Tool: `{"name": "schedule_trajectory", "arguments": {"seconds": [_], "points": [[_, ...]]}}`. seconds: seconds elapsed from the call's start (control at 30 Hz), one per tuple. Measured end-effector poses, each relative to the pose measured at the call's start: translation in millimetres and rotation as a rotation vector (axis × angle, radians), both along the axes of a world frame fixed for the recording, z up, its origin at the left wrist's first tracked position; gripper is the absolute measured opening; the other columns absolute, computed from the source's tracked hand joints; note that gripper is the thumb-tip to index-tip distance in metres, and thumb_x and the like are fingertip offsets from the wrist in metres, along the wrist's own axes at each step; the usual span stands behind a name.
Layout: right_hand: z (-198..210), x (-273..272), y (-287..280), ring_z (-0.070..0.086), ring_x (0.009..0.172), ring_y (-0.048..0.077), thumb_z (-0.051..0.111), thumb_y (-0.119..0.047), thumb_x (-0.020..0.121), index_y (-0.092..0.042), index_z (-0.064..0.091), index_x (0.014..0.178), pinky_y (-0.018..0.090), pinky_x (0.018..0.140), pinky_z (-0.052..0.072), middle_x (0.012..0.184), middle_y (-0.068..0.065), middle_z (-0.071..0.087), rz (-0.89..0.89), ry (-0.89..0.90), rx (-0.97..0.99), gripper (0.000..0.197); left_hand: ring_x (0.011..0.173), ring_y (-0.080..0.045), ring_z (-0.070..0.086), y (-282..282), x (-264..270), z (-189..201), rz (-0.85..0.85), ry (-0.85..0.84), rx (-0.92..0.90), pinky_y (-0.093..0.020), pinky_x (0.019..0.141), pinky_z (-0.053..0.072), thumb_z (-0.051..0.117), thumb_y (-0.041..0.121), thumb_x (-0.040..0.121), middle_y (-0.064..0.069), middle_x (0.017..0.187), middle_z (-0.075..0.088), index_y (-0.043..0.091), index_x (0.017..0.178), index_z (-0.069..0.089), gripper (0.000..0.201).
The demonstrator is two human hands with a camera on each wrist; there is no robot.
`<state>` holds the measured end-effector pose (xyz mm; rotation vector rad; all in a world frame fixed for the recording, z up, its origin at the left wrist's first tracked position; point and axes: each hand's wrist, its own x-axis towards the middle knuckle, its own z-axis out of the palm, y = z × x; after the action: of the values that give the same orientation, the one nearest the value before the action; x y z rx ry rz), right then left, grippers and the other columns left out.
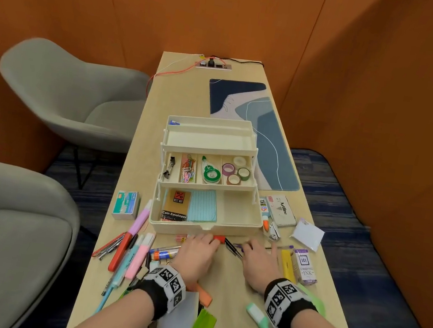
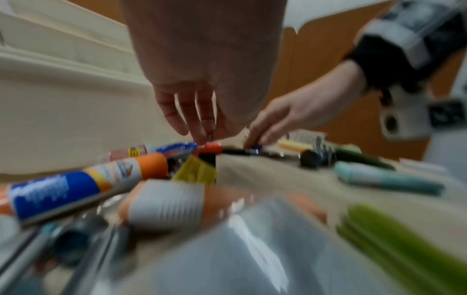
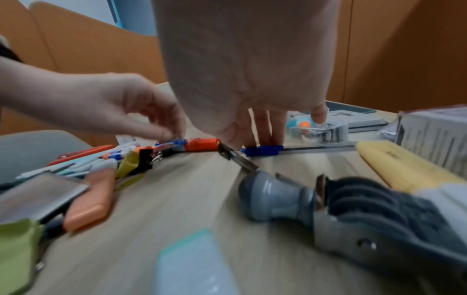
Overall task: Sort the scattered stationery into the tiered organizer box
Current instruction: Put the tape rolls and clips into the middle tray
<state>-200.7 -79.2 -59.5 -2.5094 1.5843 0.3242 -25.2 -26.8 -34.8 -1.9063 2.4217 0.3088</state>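
both hands are reaching for pens lying just near the front wall of the organizer box (image 1: 209, 175), so the step looks like picking up writing tools. the left hand (image 1: 196, 256) has its fingers curled down onto a red-capped pen (image 1: 219, 238), seemingly pinching it; the right hand (image 1: 258, 264) presses fairly straight fingers on a blue-clipped pen (image 3: 262, 150). next comes lifting them into a free compartment. the cream box stands open mid-tabletop (image 1: 232, 292), its three tiers stepped back, the middle one holding clips and tape rolls.
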Motion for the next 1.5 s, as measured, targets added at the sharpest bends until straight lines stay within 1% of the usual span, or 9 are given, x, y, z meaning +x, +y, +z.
{"name": "schedule_trajectory", "arguments": {"seconds": [0.27,0.4,0.57,0.77,0.87,1.07,1.27,1.37,1.5], "points": [[2.9,-2.3,-10.7,0.051,0.108,0.016,0.043,-0.022,0.094,-0.022,0.057,0.110,0.039,0.095,0.031,0.116,-0.004,0.056,-0.352,-0.365,-0.069,0.021,0.103,-0.023,0.052,-24.4,2.8,9.8,0.097,0.146,-0.111,-0.033,0.090,0.035,0.041,0.006,0.090,-0.004,0.110,0.054,0.014,0.111,0.052,0.025],[0.0,9.7,-7.0,0.045,0.117,0.017,0.048,-0.028,0.092,-0.026,0.056,0.121,0.038,0.098,0.029,0.121,-0.002,0.051,-0.264,-0.272,0.003,0.030,0.096,-0.025,0.054,-29.2,2.4,17.3,0.083,0.175,-0.095,-0.033,0.082,0.036,0.040,0.004,0.089,-0.005,0.108,0.053,0.013,0.108,0.052,0.024],[-9.1,16.4,-3.2,0.050,0.108,0.025,0.049,-0.009,0.091,-0.014,0.064,0.115,0.032,0.089,0.040,0.109,0.007,0.053,-0.218,-0.290,-0.021,0.029,0.089,-0.021,0.053,-21.2,7.5,25.9,0.111,0.285,-0.136,-0.028,0.072,0.033,0.045,0.012,0.088,-0.001,0.102,0.052,0.014,0.104,0.053,0.017],[-11.5,15.5,1.5,0.051,0.101,0.027,0.044,-0.001,0.090,-0.007,0.057,0.107,0.030,0.083,0.037,0.105,0.010,0.053,-0.128,-0.259,-0.034,0.022,0.079,-0.016,0.053,8.0,23.0,10.2,0.317,0.412,-0.099,-0.033,0.072,0.048,0.050,0.018,0.086,0.007,0.095,0.051,0.022,0.095,0.051,0.010],[-7.8,16.5,0.5,0.051,0.100,0.026,0.044,-0.010,0.093,-0.008,0.056,0.105,0.032,0.087,0.038,0.105,0.008,0.054,-0.127,-0.260,-0.011,0.017,0.080,-0.008,0.051,25.6,36.5,5.2,0.448,0.500,-0.113,-0.021,0.069,0.044,0.051,0.016,0.089,0.008,0.093,0.051,0.021,0.094,0.051,0.007],[2.4,8.8,-9.4,0.059,0.082,0.024,0.047,-0.008,0.092,-0.013,0.055,0.091,0.039,0.076,0.052,0.087,0.006,0.061,-0.497,-0.737,0.137,0.010,0.083,-0.008,0.048,53.7,57.4,0.3,0.587,0.608,-0.057,-0.023,0.072,0.037,0.045,0.011,0.093,0.007,0.093,0.044,0.023,0.102,0.054,0.018],[1.1,13.2,-19.0,0.052,0.079,0.023,0.044,-0.009,0.087,-0.016,0.059,0.072,0.037,0.074,0.043,0.087,0.013,0.060,-0.648,-0.828,0.408,0.022,0.076,-0.018,0.047,54.3,50.2,-1.1,0.686,0.857,0.106,-0.030,0.070,0.036,0.040,0.005,0.089,-0.005,0.076,0.048,0.012,0.072,0.047,0.020],[3.9,14.8,-16.6,0.054,0.086,0.024,0.056,-0.012,0.085,-0.011,0.064,0.088,0.033,0.079,0.043,0.091,0.011,0.060,-0.595,-0.730,0.369,0.009,0.058,-0.015,0.039,53.7,46.2,-2.6,0.807,1.071,0.211,-0.027,0.057,0.031,0.036,0.006,0.089,-0.004,0.062,0.042,0.012,0.068,0.044,0.024],[2.9,13.3,-9.9,0.053,0.112,0.026,0.055,-0.009,0.088,-0.011,0.059,0.124,0.030,0.097,0.039,0.117,0.011,0.056,-0.239,-0.461,0.234,0.036,0.044,-0.012,0.029,49.6,46.8,-3.7,0.930,1.226,0.328,-0.023,0.045,0.023,0.033,0.011,0.091,0.000,0.052,0.034,0.015,0.057,0.040,0.035]]}}
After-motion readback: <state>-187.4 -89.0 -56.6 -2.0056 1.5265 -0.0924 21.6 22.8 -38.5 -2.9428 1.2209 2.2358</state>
